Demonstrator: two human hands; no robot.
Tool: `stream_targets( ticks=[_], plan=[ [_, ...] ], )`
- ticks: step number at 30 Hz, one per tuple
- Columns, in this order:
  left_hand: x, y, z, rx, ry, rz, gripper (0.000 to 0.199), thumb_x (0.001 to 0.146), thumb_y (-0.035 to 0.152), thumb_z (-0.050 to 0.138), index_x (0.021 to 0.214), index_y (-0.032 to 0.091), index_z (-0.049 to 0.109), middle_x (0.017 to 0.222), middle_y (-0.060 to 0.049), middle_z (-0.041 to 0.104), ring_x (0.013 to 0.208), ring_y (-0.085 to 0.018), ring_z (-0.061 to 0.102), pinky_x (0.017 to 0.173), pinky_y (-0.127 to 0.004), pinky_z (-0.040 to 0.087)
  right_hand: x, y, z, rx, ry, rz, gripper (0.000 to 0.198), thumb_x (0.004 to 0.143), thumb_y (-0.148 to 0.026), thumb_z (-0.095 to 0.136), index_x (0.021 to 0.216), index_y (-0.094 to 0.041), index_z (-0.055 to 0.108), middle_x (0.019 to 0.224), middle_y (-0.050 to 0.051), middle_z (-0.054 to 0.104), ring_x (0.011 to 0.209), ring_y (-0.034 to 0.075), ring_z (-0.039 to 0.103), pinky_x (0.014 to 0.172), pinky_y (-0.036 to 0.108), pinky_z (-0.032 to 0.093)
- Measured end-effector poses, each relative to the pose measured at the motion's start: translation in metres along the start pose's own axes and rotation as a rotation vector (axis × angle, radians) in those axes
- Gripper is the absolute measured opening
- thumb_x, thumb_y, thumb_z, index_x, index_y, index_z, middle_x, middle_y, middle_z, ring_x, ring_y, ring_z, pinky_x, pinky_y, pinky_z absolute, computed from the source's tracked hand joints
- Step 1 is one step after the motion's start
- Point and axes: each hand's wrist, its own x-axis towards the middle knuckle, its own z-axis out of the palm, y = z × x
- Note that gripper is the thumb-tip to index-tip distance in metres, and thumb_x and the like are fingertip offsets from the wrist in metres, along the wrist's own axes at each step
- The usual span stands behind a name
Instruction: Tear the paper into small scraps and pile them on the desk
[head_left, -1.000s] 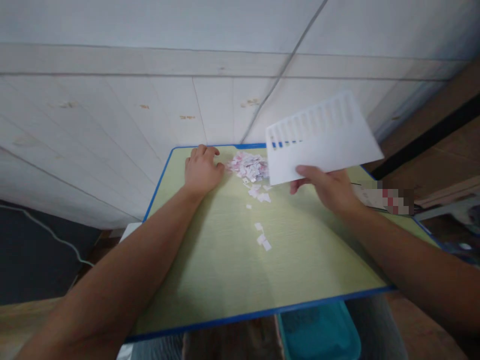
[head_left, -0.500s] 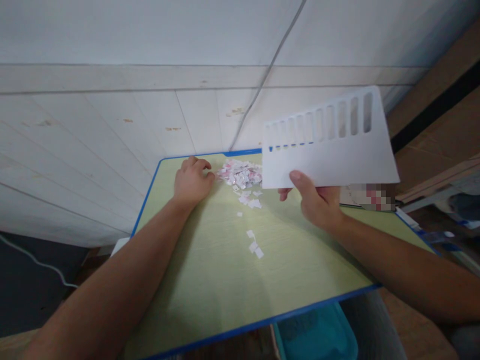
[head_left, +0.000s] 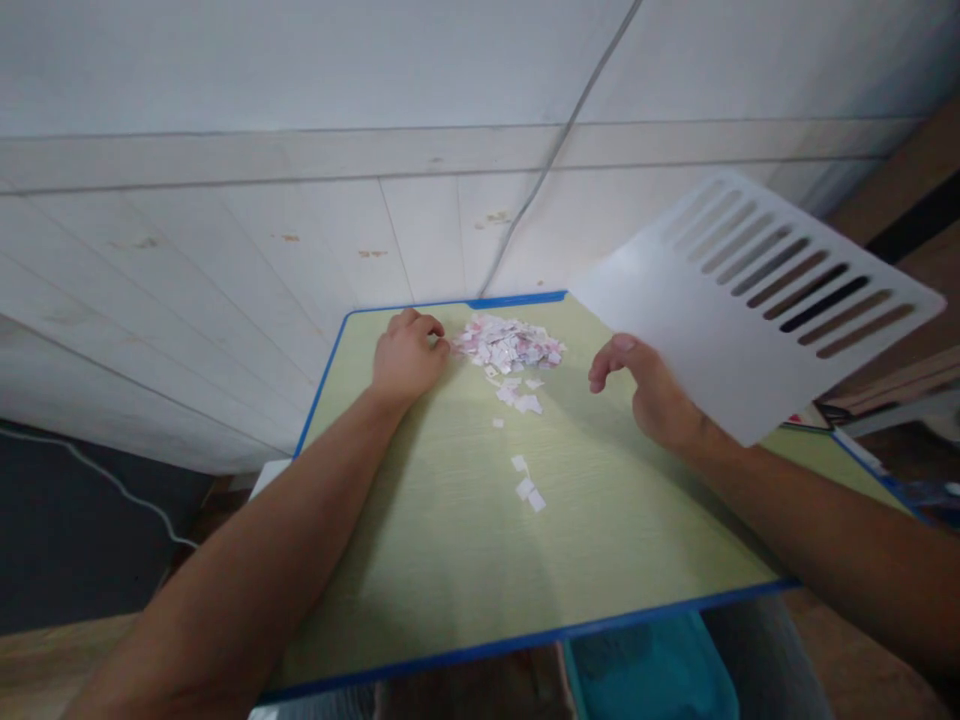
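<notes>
My right hand (head_left: 652,395) is raised above the right half of the table. It grips the lower edge of a thin white panel with a row of long rounded slots (head_left: 697,320), which is tilted, slots away from me; where the fingers meet it is partly hidden. A heap of small torn paper pieces (head_left: 506,343), white with some pink, lies near the table's far edge. At the heap's left side my left hand (head_left: 411,355) rests on the table, fingers loosely curved, thumb and forefinger apart, nothing seen between them. Several loose paper scraps (head_left: 529,490) trail toward me.
The pale green tabletop (head_left: 442,560) has a blue edge and stands against a white plank wall (head_left: 300,270). A grey cable (head_left: 559,145) runs down the wall. Below the near edge is a turquoise bin (head_left: 652,670). Brown cardboard (head_left: 930,230) stands at the right.
The white slotted panel has turned clockwise and swung right in my right hand, uncovering the right side of the paper heap. My left hand stays beside the heap. The view has shifted slightly.
</notes>
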Motion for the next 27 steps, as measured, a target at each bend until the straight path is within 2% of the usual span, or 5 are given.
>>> stream_targets(
  ticks=[8,13,16,20,27],
  plan=[
    [-0.002,0.003,-0.003,0.037,-0.032,-0.025,0.027,0.104,0.022,0.065,0.122,0.021,0.086,0.138,-0.019,0.080,0.142,-0.038,0.072,0.120,-0.050,0.060,0.006,0.006,0.010,0.162,-0.085,0.028,0.079,0.094,-0.106,0.062,0.088,-0.029,0.083,0.085,0.007,0.085,0.063,0.024,0.069,0.068,0.044,0.063],
    [-0.003,0.003,-0.001,0.065,-0.034,-0.066,0.030,0.106,0.025,0.065,0.130,0.021,0.083,0.147,-0.020,0.079,0.146,-0.042,0.070,0.120,-0.056,0.059,0.009,0.022,0.005,-0.014,-0.134,0.103,0.080,0.098,-0.103,0.055,0.072,-0.030,0.077,0.101,0.010,0.088,0.097,0.033,0.079,0.097,0.051,0.065],
    [-0.001,0.001,0.001,0.066,-0.031,-0.073,0.030,0.105,0.025,0.065,0.130,0.021,0.081,0.148,-0.020,0.080,0.145,-0.042,0.070,0.121,-0.057,0.058,0.005,0.027,-0.001,-0.124,-0.192,0.182,0.064,0.102,-0.086,0.062,0.071,-0.032,0.080,0.101,0.006,0.088,0.104,0.037,0.078,0.108,0.058,0.062],
    [0.001,0.000,0.003,0.025,-0.051,-0.080,0.034,0.103,0.022,0.066,0.133,0.019,0.082,0.149,-0.019,0.082,0.145,-0.040,0.072,0.127,-0.053,0.057,-0.003,0.023,-0.006,-0.170,-0.246,0.166,0.040,0.101,-0.059,0.071,0.071,-0.038,0.086,0.100,0.001,0.089,0.105,0.038,0.079,0.114,0.057,0.057],
    [-0.001,0.001,0.002,-0.016,-0.074,-0.055,0.038,0.105,0.020,0.062,0.135,0.018,0.085,0.150,-0.015,0.084,0.148,-0.038,0.071,0.131,-0.050,0.057,-0.004,0.014,0.001,-0.132,-0.360,0.226,0.039,0.095,-0.053,0.065,0.064,-0.038,0.084,0.096,0.000,0.092,0.106,0.037,0.083,0.110,0.053,0.060]
  ],
)
